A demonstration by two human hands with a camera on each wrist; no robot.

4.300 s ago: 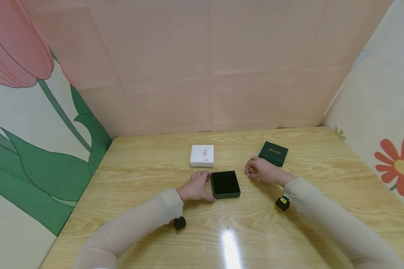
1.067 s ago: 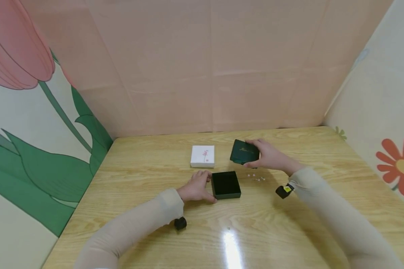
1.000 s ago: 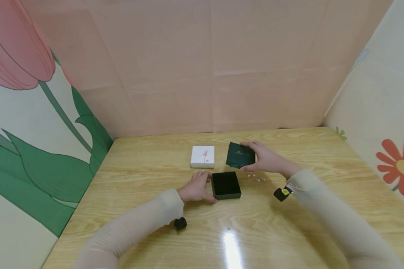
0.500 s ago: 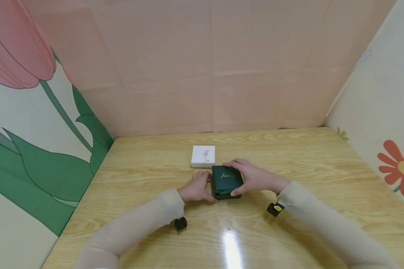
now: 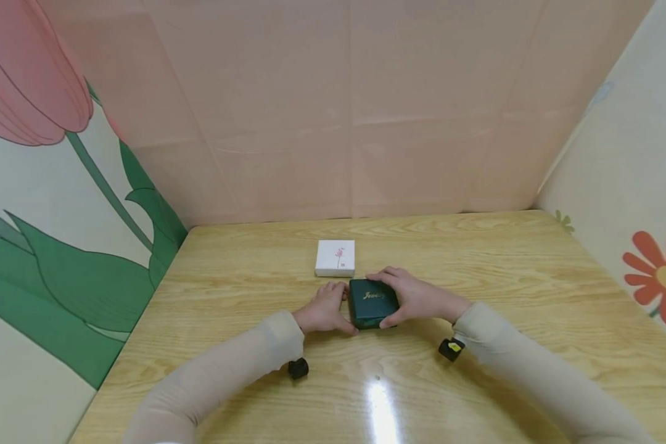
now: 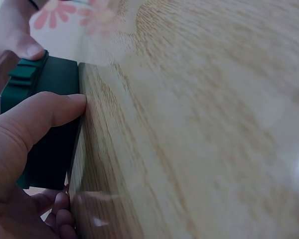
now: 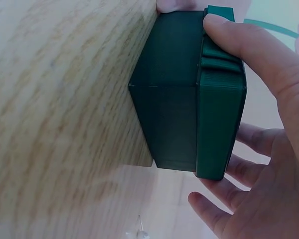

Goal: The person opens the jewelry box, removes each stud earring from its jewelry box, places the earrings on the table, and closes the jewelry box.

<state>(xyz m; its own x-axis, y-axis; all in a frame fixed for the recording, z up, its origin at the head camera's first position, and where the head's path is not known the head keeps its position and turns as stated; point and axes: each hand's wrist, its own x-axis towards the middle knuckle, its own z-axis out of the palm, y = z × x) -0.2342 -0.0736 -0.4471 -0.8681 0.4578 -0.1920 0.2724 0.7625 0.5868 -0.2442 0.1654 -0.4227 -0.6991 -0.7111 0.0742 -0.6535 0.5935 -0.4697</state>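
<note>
A dark green box base stands on the table, with its green lid fitted over the upper part. Gold lettering marks the lid's top, and a green bow sits on its side. From the left, my left hand grips the base between thumb and fingers. My right hand holds the lid from the right, thumb near the bow and fingers along the far side. Low in the right wrist view lies a small stud earring; the head view hides it behind my right hand.
A white box with a pink flower print stands just behind the green one. The wood-grain table meets a pink backdrop at its back edge, with printed panels at both sides.
My right hand has carried the lid left from beside the white box and lowered it onto the base. The small white pieces are now covered in the head view. My left hand has stayed put.
</note>
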